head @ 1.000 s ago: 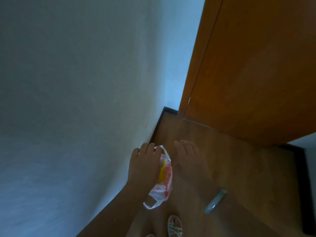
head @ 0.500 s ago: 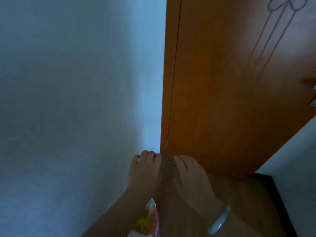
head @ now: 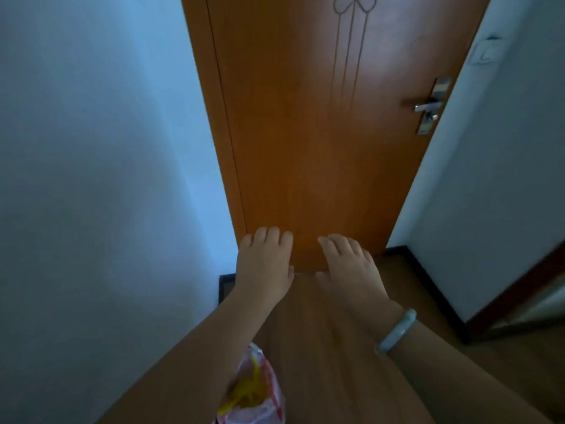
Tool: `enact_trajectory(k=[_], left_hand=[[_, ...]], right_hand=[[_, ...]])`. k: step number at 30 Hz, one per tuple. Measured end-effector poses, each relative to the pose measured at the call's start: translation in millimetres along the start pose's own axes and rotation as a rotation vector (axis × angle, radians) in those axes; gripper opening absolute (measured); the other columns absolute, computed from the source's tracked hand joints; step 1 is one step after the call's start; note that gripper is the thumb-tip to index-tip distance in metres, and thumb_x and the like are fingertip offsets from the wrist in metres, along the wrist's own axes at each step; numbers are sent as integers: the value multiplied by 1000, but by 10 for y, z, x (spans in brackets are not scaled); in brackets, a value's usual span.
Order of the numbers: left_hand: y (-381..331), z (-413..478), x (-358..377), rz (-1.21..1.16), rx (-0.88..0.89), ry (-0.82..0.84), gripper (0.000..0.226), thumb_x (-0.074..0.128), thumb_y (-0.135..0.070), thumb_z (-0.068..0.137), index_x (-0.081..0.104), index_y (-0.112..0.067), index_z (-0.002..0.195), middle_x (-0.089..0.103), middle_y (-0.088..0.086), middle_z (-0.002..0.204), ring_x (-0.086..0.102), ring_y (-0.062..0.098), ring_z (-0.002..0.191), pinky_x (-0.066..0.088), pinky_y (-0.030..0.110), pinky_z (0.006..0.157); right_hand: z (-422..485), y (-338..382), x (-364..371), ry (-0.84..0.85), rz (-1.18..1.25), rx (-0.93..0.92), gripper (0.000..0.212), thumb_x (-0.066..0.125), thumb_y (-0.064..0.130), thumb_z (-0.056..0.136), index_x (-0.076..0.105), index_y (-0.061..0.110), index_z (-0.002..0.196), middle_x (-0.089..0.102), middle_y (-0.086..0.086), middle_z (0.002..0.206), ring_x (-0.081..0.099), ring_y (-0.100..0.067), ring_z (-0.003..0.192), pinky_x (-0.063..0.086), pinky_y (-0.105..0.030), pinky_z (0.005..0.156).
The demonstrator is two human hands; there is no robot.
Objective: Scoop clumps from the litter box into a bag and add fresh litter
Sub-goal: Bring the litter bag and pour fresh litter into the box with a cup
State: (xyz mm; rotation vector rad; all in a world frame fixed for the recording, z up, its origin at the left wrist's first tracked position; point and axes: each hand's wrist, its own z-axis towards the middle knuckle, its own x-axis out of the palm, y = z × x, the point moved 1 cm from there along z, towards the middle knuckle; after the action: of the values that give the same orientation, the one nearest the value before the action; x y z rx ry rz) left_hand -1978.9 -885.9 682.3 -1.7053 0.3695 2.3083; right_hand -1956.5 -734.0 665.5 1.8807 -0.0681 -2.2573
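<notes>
1. Progress: judging by this view, the task has barely begun. No litter box, scoop or fresh litter is in sight, so scooping and refilling are both left to do.
2. The bag [head: 253,393] hangs near, under the left forearm; what holds it is hidden.
3. The left hand [head: 264,264] reaches forward with its fingers side by side. Its palm is hidden, so I cannot tell whether it grips anything.
4. The right hand [head: 348,267], with a bangle [head: 397,330] on its wrist, is loosely spread and holds nothing visible.
5. In the way: a door [head: 321,133] stands shut straight ahead, its handle [head: 426,106] far right.
6. Around: a wall [head: 91,179] on the left and a switch [head: 484,53] far right.
</notes>
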Motion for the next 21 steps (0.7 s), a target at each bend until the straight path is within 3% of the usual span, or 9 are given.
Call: enact_trajectory(k=[7, 15, 21], left_hand=[[-701, -38, -108, -27, 267, -2, 53, 54, -47, 89, 43, -22, 134, 52, 1, 134, 47, 22, 124, 38, 35, 100], [-2154, -188, -454, -127, 669, -27, 50, 55, -42, 89, 40, -19, 131, 55, 3, 120, 54, 23, 105, 44, 34, 82], [-3439, -747, -775, -254, 972, -75, 50, 56, -40, 88, 41, -18, 131, 52, 4, 126, 48, 24, 116, 43, 36, 90]], right_hand=[[-745, -489, -292, -64, -44, 241, 60, 50, 34, 93, 23, 22, 145, 32, -1, 148, 26, -23, 138, 25, -39, 112], [-2098, -1201, -785, -135, -165, 623, 52, 54, 29, 89, 36, 21, 137, 45, -1, 136, 38, -23, 128, 34, -35, 104], [-3330, -1550, -1154, -233, -284, 883, 53, 67, 24, 77, 51, 15, 126, 53, -7, 126, 46, -29, 121, 39, -40, 98]])
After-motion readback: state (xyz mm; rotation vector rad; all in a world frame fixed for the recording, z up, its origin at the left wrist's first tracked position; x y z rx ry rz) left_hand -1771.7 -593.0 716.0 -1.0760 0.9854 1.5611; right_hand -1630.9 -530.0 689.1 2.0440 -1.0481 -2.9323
